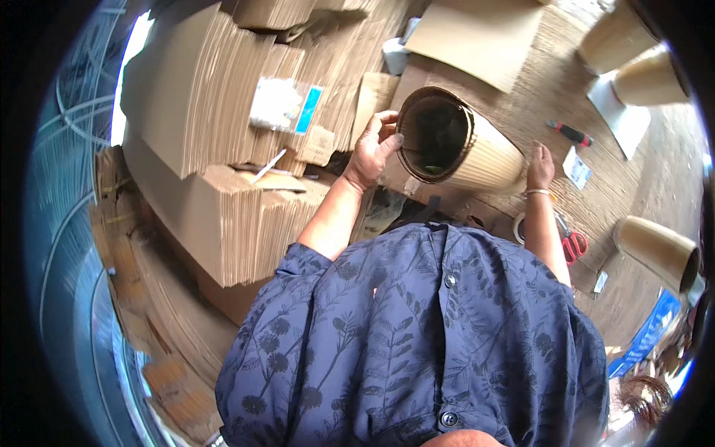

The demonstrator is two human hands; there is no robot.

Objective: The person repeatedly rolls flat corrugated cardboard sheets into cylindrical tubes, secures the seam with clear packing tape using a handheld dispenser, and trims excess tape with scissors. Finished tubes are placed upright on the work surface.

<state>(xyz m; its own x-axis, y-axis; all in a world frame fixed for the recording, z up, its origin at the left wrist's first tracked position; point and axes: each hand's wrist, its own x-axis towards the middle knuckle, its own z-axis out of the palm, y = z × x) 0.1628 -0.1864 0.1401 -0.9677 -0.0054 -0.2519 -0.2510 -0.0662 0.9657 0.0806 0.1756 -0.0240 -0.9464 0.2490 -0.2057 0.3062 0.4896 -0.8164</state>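
Observation:
A wide corrugated cardboard tube (495, 158) lies tilted over the near edge of the wooden table, its dark open end turned to the left. My left hand (370, 153) is at that open end, with fingers bent and the thumb against the rim. At the tube's other end is my right hand (541, 170), its fingers stretched out and held together, the palm beside the tube. Whether the palm presses on the tube is hard to tell. Scissors with red handles (573, 244) and a roll of tape (519, 227) lie by my right forearm.
Tall stacks of flat cardboard (231, 97) stand at the left, with a clear plastic bag (275, 104) on them. On the wooden table (633, 179) are a red and black utility knife (570, 133), a cardboard sheet (477, 37) and more cardboard tubes (652, 249) at the right.

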